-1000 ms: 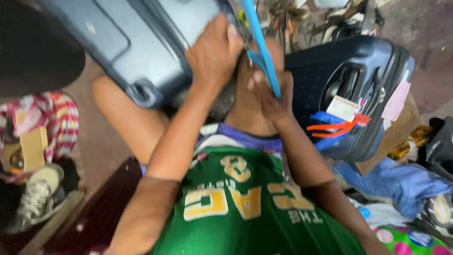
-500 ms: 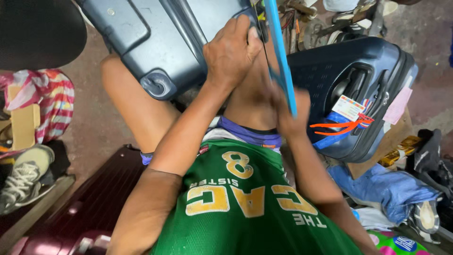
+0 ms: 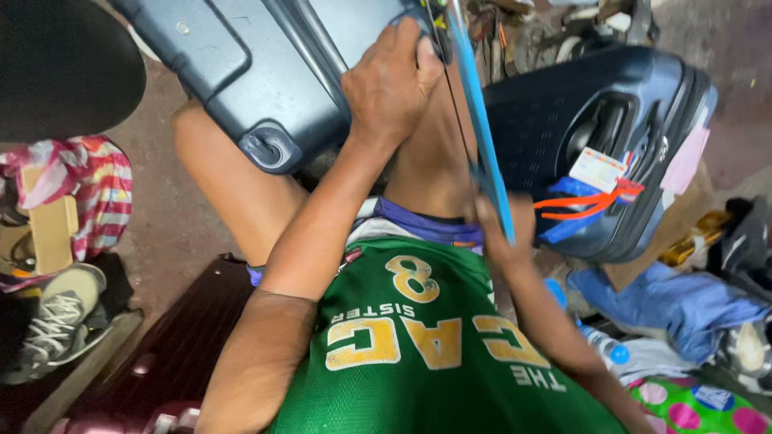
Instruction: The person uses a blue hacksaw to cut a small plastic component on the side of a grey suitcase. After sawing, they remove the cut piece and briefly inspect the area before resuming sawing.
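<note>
I sit with a grey-blue hard suitcase [image 3: 241,72] resting on my knees. My left hand [image 3: 392,84] presses flat on its shell near the upper edge, fingers closed over the rim. A long thin blue strip [image 3: 481,128] runs down from the case's edge. My right hand [image 3: 498,233] is wrapped around the lower end of that strip, beside my right knee. One wheel housing [image 3: 269,149] of the suitcase sits just above my left thigh.
A dark blue suitcase [image 3: 611,137] with a tag and orange ribbon stands at the right. A maroon case [image 3: 177,354] lies at the lower left. Striped cloth [image 3: 88,185] and a grey sneaker [image 3: 56,329] are on the left; blue clothing [image 3: 675,301] on the right.
The view has shifted, so the grey-blue suitcase and hands appear lower and to the right. My right hand has slid lower along the blue strip. The left hand stays on the shell.
</note>
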